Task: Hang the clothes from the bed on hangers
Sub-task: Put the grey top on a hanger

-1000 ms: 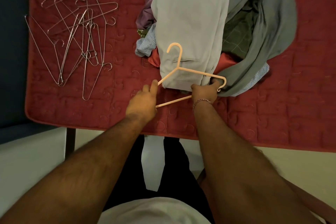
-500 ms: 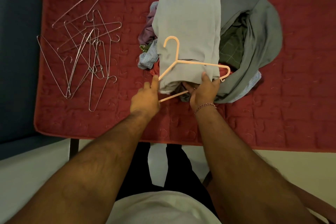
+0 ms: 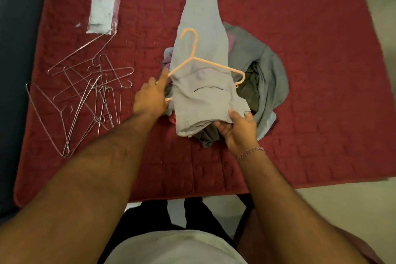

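Light grey folded trousers point(image 3: 201, 83) lie lengthwise over a pile of clothes point(image 3: 263, 75) on the red quilted bed point(image 3: 310, 70). A peach plastic hanger point(image 3: 194, 49) lies across them, and the near end of the trousers passes through it over its bottom bar. My left hand point(image 3: 151, 97) holds the hanger's left corner, index finger along its arm. My right hand point(image 3: 239, 129) grips the near folded end of the trousers at its right corner.
Several thin wire hangers point(image 3: 90, 92) lie tangled on the left of the bed. A small white packet point(image 3: 101, 15) sits beyond them. The bed's near edge runs just in front of my body; a dark wall or panel borders its left side.
My right hand has pulled the near end of the trousers through the hanger toward me, over the bottom bar. My left hand kept its hold on the hanger's left corner. The view has tilted up the bed.
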### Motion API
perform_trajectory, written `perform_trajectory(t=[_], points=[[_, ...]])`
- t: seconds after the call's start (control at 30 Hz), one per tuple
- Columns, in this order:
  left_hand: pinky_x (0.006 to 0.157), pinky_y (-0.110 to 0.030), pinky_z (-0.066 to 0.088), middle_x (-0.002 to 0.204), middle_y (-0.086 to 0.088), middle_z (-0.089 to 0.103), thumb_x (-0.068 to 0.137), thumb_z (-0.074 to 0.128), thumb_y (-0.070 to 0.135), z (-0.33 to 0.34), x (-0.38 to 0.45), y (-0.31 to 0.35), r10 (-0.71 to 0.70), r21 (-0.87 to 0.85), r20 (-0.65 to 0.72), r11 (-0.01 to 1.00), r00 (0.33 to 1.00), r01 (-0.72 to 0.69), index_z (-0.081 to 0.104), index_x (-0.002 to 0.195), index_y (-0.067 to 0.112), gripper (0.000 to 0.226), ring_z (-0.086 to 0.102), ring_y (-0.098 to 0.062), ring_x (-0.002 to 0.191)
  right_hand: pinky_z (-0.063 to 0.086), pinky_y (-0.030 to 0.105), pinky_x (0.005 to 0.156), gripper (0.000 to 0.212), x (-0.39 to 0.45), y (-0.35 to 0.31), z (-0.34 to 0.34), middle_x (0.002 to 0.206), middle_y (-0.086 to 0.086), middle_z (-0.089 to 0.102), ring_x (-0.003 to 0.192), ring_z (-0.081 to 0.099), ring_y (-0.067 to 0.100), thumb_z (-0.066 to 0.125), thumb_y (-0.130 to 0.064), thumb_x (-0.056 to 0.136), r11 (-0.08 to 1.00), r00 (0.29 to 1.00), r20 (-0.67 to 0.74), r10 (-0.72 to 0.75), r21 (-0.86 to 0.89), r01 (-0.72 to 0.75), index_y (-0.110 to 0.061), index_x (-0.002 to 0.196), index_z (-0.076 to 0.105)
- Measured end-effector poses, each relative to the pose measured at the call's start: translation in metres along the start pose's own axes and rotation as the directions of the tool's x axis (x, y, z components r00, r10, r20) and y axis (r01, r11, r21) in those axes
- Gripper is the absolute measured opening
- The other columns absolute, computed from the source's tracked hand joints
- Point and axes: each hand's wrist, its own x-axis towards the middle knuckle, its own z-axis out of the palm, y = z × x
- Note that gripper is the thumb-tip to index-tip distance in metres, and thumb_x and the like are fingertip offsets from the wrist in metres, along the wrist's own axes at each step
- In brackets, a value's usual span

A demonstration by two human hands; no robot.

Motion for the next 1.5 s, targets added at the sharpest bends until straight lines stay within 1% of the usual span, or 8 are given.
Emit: perform_trajectory(t=[0.4, 0.73, 1.1, 1.2, 1.27, 1.33, 1.43, 1.5], points=[[0.072, -0.046, 0.05, 0.126, -0.019, 0.057, 0.101, 0.047, 0.013, -0.109, 0.099, -0.01, 0.001, 0.15, -0.185, 0.988, 0.983, 0.027, 0.018, 0.162, 0.029, 0.069, 0.067, -0.044, 0.101, 0.063, 0.042, 0.07, 0.039, -0.053, -0.042, 0.051, 0.131, 0.009, 0.07, 0.097, 0.073, 0.023, 0.054, -0.003, 0.102, 0.986, 0.967, 0.201, -0.155, 0.085, 0.141, -0.021, 0.136, 0.058], [0.074, -0.055, 0.051, 0.116, -0.026, 0.061, 0.096, 0.053, 0.002, -0.224, 0.16, -0.038, 0.043, 0.138, -0.463, 0.99, 0.885, 0.024, 0.044, 0.137, 0.008, 0.042, 0.065, -0.054, 0.097, 0.062, 0.048, 0.08, 0.051, -0.075, -0.036, 0.029, 0.135, 0.008, 0.068, 0.116, 0.069, 0.027, 0.058, -0.009, 0.093, 0.985, 0.96, 0.219, -0.174, 0.059, 0.165, -0.02, 0.142, 0.054], [0.059, -0.036, 0.035, 0.088, -0.007, 0.061, 0.079, 0.081, 0.03, -0.303, 0.116, -0.023, 0.266, 0.013, -0.758, 0.919, 0.596, -0.393, 0.054, 0.096, 0.012, 0.037, 0.046, -0.022, 0.07, 0.06, 0.041, 0.074, 0.029, -0.036, -0.015, -0.01, 0.114, 0.016, 0.075, 0.093, 0.076, 0.036, 0.065, -0.007, 0.099, 0.845, 1.0, 0.021, 0.022, -0.535, -0.008, -0.011, 0.127, 0.059], [0.058, -0.036, 0.039, 0.081, -0.006, 0.059, 0.076, 0.085, 0.036, -0.321, 0.098, -0.022, 0.285, -0.029, -0.792, 0.866, 0.54, -0.5, 0.052, 0.092, 0.012, 0.045, 0.046, -0.02, 0.066, 0.056, 0.042, 0.074, 0.021, -0.033, -0.034, 0.003, 0.094, 0.015, 0.071, 0.076, 0.071, 0.029, 0.078, -0.014, 0.09, 0.64, 0.979, -0.046, -0.201, -0.762, 0.095, -0.007, 0.095, 0.059], [0.058, -0.04, 0.045, 0.078, -0.001, 0.053, 0.074, 0.086, 0.037, -0.334, 0.087, -0.021, 0.308, -0.015, -0.808, 0.842, 0.502, -0.54, 0.051, 0.091, 0.012, 0.046, 0.045, -0.02, 0.065, 0.055, 0.041, 0.082, 0.025, -0.041, -0.06, 0.021, 0.101, 0.01, 0.069, 0.086, 0.067, 0.026, 0.082, -0.019, 0.085, 0.381, 0.829, -0.021, -0.559, -0.894, 0.234, -0.011, 0.099, 0.064], [0.057, -0.044, 0.049, 0.079, 0.005, 0.048, 0.074, 0.086, 0.035, -0.346, 0.079, -0.019, 0.349, 0.029, -0.81, 0.826, 0.471, -0.562, 0.051, 0.092, 0.013, 0.045, 0.047, -0.023, 0.064, 0.055, 0.045, 0.087, 0.03, -0.065, -0.092, 0.049, 0.11, 0.005, 0.063, 0.099, 0.063, 0.024, 0.079, -0.014, 0.087, 0.092, 0.558, 0.209, -0.803, -0.882, 0.463, -0.012, 0.112, 0.064], [0.057, -0.042, 0.046, 0.079, 0.0, 0.055, 0.074, 0.086, 0.037, -0.357, 0.067, -0.015, 0.44, 0.114, -0.789, 0.79, 0.429, -0.602, 0.051, 0.092, 0.014, 0.045, 0.056, -0.031, 0.065, 0.049, 0.038, 0.098, 0.034, -0.118, -0.137, 0.105, 0.118, 0.007, 0.062, 0.111, 0.057, 0.024, 0.076, -0.011, 0.088, -0.469, 0.082, 0.646, -0.759, -0.629, 0.62, -0.008, 0.12, 0.065], [0.056, -0.039, 0.042, 0.081, -0.004, 0.06, 0.074, 0.087, 0.038, -0.36, 0.059, -0.011, 0.483, 0.153, -0.773, 0.771, 0.411, -0.618, 0.052, 0.093, 0.014, 0.046, 0.057, -0.033, 0.064, 0.046, 0.038, 0.101, 0.038, -0.149, -0.158, 0.146, 0.125, 0.009, 0.062, 0.116, 0.056, 0.026, 0.075, -0.019, 0.09, -0.684, -0.067, 0.792, -0.607, -0.478, 0.551, -0.008, 0.125, 0.066]])
